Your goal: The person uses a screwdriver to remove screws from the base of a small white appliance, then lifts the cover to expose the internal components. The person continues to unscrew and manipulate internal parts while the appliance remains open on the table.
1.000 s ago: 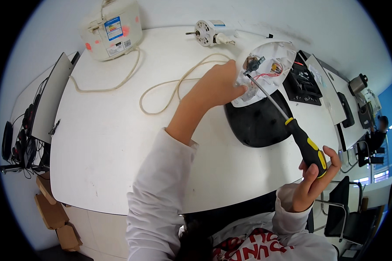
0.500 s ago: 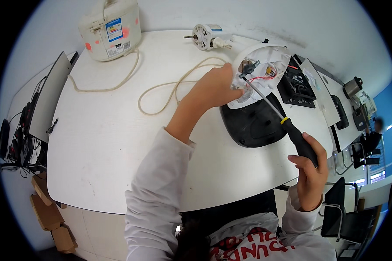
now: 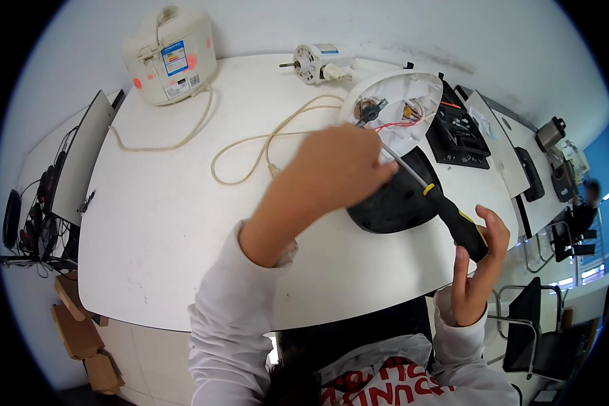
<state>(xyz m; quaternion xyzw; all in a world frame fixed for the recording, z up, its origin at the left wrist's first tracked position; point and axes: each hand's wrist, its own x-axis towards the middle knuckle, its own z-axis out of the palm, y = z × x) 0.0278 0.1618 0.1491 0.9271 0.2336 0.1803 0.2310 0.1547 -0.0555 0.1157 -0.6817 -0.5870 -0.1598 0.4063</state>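
Observation:
A white plastic housing (image 3: 398, 86), shaped like a shallow bowl, is tipped so its inside shows, with red wires and a dark metal part (image 3: 372, 111) within. Under and in front of it lies a black rounded base plate (image 3: 396, 203). In my right hand (image 3: 484, 267) is the black-and-yellow handle of a screwdriver (image 3: 457, 223), held at its butt end by the fingers and thumb. Its shaft slants up left toward the dark part; my left hand hides the tip. My left hand (image 3: 338, 166) is blurred in front of the housing's near edge, its fingers mostly hidden.
A small motor (image 3: 318, 64) with a protruding shaft stands at the table's back. Back left is a cream rice cooker (image 3: 172, 64) with its cord. A loose beige cord (image 3: 250, 142) loops left of the housing. To the right sits a black tool case (image 3: 460, 139).
My left hand has come off the housing's left edge and moved nearer and lower, across the screwdriver's shaft. The housing and screwdriver have shifted slightly left in view.

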